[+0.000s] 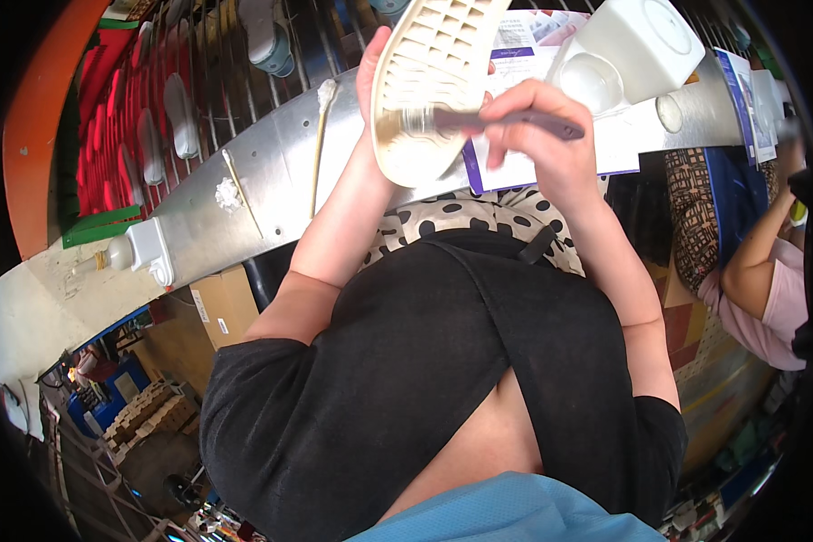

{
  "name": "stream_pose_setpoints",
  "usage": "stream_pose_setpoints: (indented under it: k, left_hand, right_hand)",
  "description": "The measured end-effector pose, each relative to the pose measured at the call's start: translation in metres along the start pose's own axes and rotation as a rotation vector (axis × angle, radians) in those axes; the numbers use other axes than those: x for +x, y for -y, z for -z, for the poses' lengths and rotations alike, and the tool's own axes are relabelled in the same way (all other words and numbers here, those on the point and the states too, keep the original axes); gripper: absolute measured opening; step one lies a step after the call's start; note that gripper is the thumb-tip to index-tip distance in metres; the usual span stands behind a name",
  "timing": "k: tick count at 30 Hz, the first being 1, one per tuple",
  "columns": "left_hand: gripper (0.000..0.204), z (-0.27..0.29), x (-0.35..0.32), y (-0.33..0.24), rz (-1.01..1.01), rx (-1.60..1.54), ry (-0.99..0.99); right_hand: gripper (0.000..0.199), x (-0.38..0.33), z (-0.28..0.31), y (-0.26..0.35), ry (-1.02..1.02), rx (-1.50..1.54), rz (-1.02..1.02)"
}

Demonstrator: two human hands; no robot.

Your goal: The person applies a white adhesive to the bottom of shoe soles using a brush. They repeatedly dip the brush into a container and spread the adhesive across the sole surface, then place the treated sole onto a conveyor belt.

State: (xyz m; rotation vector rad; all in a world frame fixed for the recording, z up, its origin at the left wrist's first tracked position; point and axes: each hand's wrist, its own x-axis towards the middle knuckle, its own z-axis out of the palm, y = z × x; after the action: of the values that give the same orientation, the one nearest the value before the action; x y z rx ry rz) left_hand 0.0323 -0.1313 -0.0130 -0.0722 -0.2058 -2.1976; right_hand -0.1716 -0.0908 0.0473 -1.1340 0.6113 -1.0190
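Observation:
My left hand [368,95] holds up a cream-coloured shoe sole [435,54], its gridded inner side facing me; most of its fingers are hidden behind the sole. In my right hand [551,135], slightly blurred, is a flat brush [528,121] with a dark handle, gripped between thumb and fingers. The brush's pale bristles touch the sole's lower part. To the right stands a white plastic container [646,50], with a round white cup-like opening [591,83] at its near side. Printed sheets [551,167] lie beneath my right hand.
A metal ledge [280,172] carries a long stick with a white fluffy tip [320,149], a shorter one [240,190] and a white wad [228,194]. Beyond are metal bars [217,77] with several soles [181,113]. Another person's arm [754,257] is at the right.

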Motion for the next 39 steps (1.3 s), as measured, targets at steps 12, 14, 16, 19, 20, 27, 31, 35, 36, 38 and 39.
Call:
stream_pose_setpoints:
  k: [12, 14, 16, 19, 20, 27, 31, 35, 36, 38, 39]
  left_hand:
    - [0.065, 0.016, -0.023, -0.022, -0.179, -0.073, -0.097]
    - [0.068, 0.017, -0.027, -0.036, -0.259, 0.460, 0.054]
    - [0.076, 0.016, -0.039, -0.037, -0.310, 0.515, -0.181]
    - [0.089, 0.013, -0.046, -0.035, -0.333, 0.541, -0.251]
    - [0.093, 0.011, -0.046, -0.032, -0.350, 0.583, -0.318]
    - [0.088, 0.012, -0.027, -0.014, -0.160, 0.259, -0.029]
    - [0.082, 0.022, -0.014, -0.004, -0.109, 0.519, -0.322]
    - [0.073, 0.032, -0.006, 0.015, -0.010, 0.402, -0.410]
    - [0.072, 0.034, -0.005, 0.020, 0.011, 0.388, -0.434]
    - [0.069, 0.037, -0.003, 0.026, 0.040, 0.373, -0.432]
    - [0.069, 0.037, -0.003, 0.028, 0.056, 0.355, -0.462]
  right_hand:
    - [0.016, -0.025, 0.084, 0.042, -0.493, -0.402, 0.351]
    - [0.015, -0.030, 0.105, 0.042, -0.614, -0.561, 0.191]
    - [0.013, -0.032, 0.116, 0.033, -0.608, -0.602, 0.119]
    - [0.013, -0.027, 0.122, 0.014, -0.575, -0.728, -0.070]
    - [0.014, -0.028, 0.121, 0.010, -0.560, -0.761, -0.107]
    - [0.016, -0.054, 0.121, 0.026, -0.489, -0.656, 0.070]
    - [0.020, -0.072, 0.129, 0.020, -0.481, -0.582, 0.242]
    - [0.018, -0.081, 0.140, -0.017, -0.638, -0.139, 0.292]
    - [0.018, -0.082, 0.144, -0.027, -0.702, 0.032, 0.247]
    - [0.020, -0.079, 0.151, -0.047, -0.912, 0.403, 0.075]
    - [0.019, -0.077, 0.155, -0.052, -0.972, 0.741, -0.019]
